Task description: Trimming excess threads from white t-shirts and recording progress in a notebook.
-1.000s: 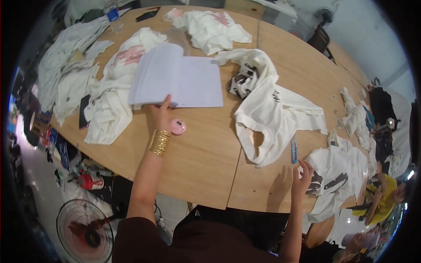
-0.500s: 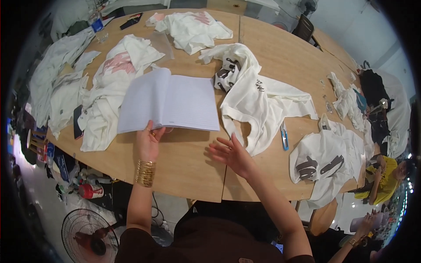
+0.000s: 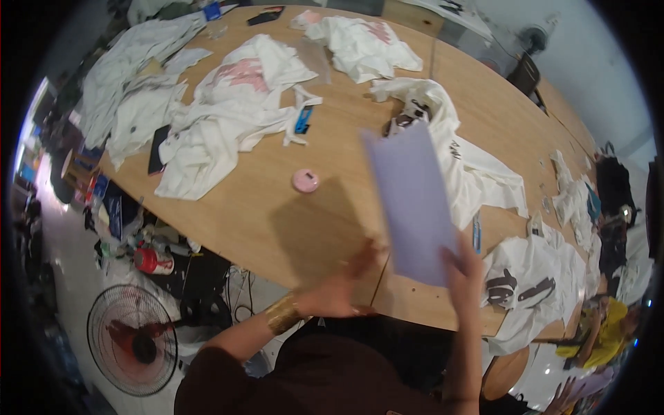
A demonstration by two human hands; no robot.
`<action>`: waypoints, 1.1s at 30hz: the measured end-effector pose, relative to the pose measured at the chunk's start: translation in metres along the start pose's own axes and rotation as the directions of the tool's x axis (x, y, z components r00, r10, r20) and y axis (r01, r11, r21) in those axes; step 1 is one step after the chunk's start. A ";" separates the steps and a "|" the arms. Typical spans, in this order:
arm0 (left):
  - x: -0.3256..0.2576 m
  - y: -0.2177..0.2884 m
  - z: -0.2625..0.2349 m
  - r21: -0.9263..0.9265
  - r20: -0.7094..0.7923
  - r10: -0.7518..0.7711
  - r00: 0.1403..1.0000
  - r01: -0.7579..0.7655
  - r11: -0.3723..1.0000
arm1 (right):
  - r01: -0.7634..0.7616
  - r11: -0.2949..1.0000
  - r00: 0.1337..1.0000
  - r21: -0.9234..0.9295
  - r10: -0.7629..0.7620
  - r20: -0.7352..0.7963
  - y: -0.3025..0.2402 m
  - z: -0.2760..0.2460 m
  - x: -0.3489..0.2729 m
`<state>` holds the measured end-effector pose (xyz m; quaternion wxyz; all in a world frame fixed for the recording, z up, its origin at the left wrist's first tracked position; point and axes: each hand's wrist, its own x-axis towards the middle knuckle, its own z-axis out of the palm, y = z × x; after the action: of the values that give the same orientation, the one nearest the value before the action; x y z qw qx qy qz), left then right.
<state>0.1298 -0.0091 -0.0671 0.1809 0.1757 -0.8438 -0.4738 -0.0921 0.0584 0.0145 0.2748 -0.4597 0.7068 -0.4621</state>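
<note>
A notebook (image 3: pixel 411 207) with pale pages is raised over the table's front part, tilted and blurred by motion. My right hand (image 3: pixel 462 270) grips it by its lower right edge. Close to the lower left corner of the notebook is my left hand (image 3: pixel 335 287), with gold bangles at the wrist. Its thumb and fingers are spread, with nothing visible between them. A small round pink case (image 3: pixel 306 181) with a dark mark lies on the wood. Partly behind the notebook is a white shirt (image 3: pixel 474 166) with dark print.
White garments with pink print (image 3: pixel 238 90) cover the table's left side; another white garment (image 3: pixel 529 277) hangs over the right front edge. A blue tool (image 3: pixel 303 120), blue snips (image 3: pixel 477 232) and a dark phone (image 3: pixel 158 149) lie around. A fan (image 3: pixel 131 340) stands on the floor at left.
The notebook, open in my left hand before, has moved right and is now in my right hand. My left hand has come off it. The pink case and a blue tool are uncovered.
</note>
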 end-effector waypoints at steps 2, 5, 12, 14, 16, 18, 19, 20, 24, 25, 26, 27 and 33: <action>0.029 0.016 0.018 -0.457 0.049 0.119 0.992 -0.084 0.886 | -0.104 0.931 0.994 -0.350 0.081 -0.079 -0.035 -0.037 -0.023; 0.061 0.030 0.034 -0.967 0.204 0.068 0.977 0.190 0.169 | 0.018 0.787 0.996 -0.616 -0.071 -0.061 -0.022 -0.048 -0.060; 0.055 0.029 0.072 -0.846 0.301 -0.414 0.859 0.441 0.300 | 0.059 0.661 0.998 -0.748 -0.016 0.065 0.038 -0.003 -0.113; 0.050 0.015 0.086 -0.826 0.218 -0.527 0.821 0.443 0.348 | 0.129 0.715 0.979 -0.687 0.019 0.203 0.042 -0.004 -0.116; 0.055 0.018 0.087 -0.822 0.230 -0.516 0.825 0.448 0.351 | 0.073 0.684 0.996 -0.726 -0.008 0.093 0.047 -0.009 -0.112; 0.060 0.027 0.087 -0.846 0.180 -0.513 0.839 0.399 0.355 | 0.045 0.657 0.999 -0.753 -0.051 0.016 0.060 -0.014 -0.113; 0.061 0.028 0.090 -0.839 0.188 -0.518 0.835 0.411 0.357 | -0.020 0.704 1.000 -0.710 -0.002 -0.030 0.071 -0.014 -0.113; 0.061 0.029 0.094 -0.829 0.195 -0.524 0.829 0.425 0.363 | -0.083 0.746 0.996 -0.661 0.049 -0.070 0.078 -0.015 -0.114; 0.064 0.029 0.099 -0.811 0.178 -0.533 0.827 0.430 0.397 | -0.057 0.826 0.994 -0.561 -0.003 -0.105 0.089 -0.022 -0.115; 0.064 0.028 0.098 -0.809 0.180 -0.538 0.824 0.435 0.396 | -0.057 0.853 0.993 -0.518 -0.003 -0.114 0.089 -0.026 -0.114; 0.064 0.028 0.096 -0.786 0.165 -0.511 0.844 0.425 0.449 | -0.057 0.878 0.992 -0.476 -0.003 -0.124 0.089 -0.030 -0.113; 0.065 0.027 0.094 -0.763 0.150 -0.480 0.864 0.410 0.500 | -0.060 0.878 0.992 -0.475 0.001 -0.123 0.088 -0.039 -0.112; 0.049 0.012 0.084 -0.642 0.258 -0.566 0.783 0.577 0.505 | -0.386 0.766 0.733 -0.515 -0.085 -0.675 0.114 -0.115 -0.103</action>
<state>0.0459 0.0351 -0.0906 0.0603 0.3594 -0.4985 -0.7865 -0.1866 0.2151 -0.0444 -0.1243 -0.2655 0.9053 -0.3074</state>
